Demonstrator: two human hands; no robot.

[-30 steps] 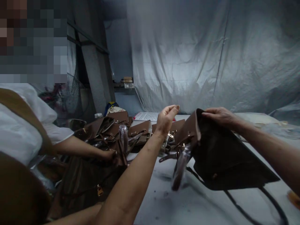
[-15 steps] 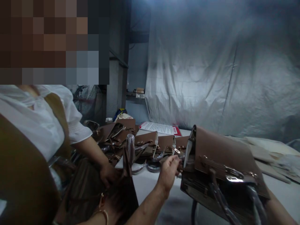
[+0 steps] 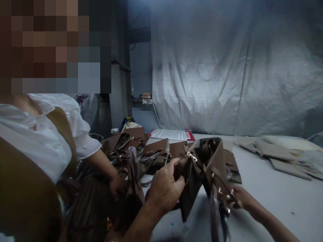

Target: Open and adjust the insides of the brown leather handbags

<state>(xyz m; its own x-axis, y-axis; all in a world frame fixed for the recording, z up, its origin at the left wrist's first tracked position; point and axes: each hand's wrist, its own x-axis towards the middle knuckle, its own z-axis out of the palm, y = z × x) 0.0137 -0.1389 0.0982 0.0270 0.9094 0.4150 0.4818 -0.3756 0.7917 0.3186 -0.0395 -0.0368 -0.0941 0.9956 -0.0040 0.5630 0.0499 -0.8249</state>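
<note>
A brown handbag (image 3: 217, 159) hangs in front of me over the white table, its top open and its dark inside showing. My left hand (image 3: 164, 188) is closed on the bag's left side, thumb and fingers about the edge. A gold clasp (image 3: 192, 156) dangles just above these fingers. My right hand (image 3: 239, 197) is closed at the bag's right side, by the gold fittings and strap; part of its fingers is hidden. The bag's handles (image 3: 214, 211), wrapped in clear plastic, droop below.
Several brown handbags (image 3: 155, 148) crowd the table's back left. A co-worker in a white blouse (image 3: 83, 141) stands close on the left, one hand (image 3: 117, 185) by a dark bag (image 3: 85, 208). Beige pieces (image 3: 275, 151) lie at the right, a printed sheet (image 3: 171, 134) behind.
The handbag has turned from showing its broad front flap to showing its open top and side. My left hand has moved onto its side; my right hand has come into view.
</note>
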